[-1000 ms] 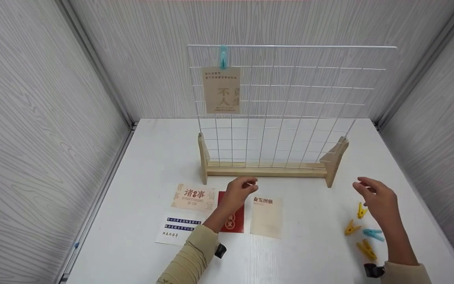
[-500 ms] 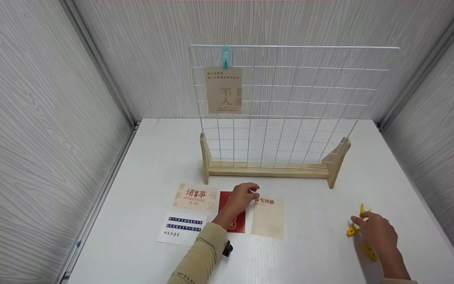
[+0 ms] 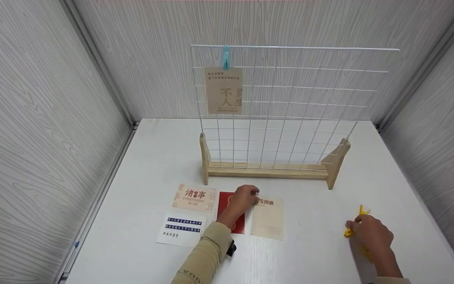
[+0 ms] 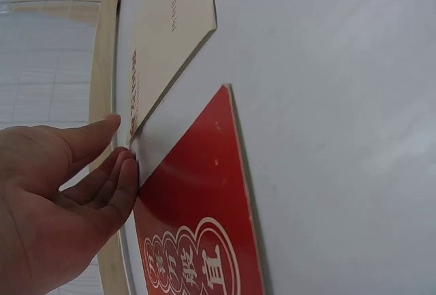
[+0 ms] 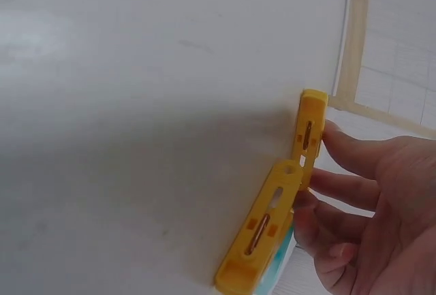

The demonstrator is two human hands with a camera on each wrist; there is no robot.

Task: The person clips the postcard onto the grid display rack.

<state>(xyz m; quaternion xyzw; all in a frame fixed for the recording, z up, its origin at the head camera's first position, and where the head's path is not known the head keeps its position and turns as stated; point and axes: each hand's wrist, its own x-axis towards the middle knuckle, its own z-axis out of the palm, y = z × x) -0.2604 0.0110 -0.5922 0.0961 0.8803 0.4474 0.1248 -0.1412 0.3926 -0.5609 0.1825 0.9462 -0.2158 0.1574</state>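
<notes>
My left hand is at the upper left corner of a beige card with red lettering. In the left wrist view, a small gap shows between its thumb and loosely bent fingers, beside that beige card; whether they touch it is hard to tell. Under the left wrist lies a red card. At the right, my right hand pinches a yellow clothespin between thumb and index finger. Another yellow clothespin lies nearer the camera, with a blue clothespin partly hidden behind it.
A white wire grid stands upright in a wooden base at the back. A blue clothespin clips a tan card to it. A cream card and a white card lie at the left.
My right hand has come down from above the clothespins and now pinches a yellow one. The left hand has lowered and moved slightly right towards the beige card's corner.
</notes>
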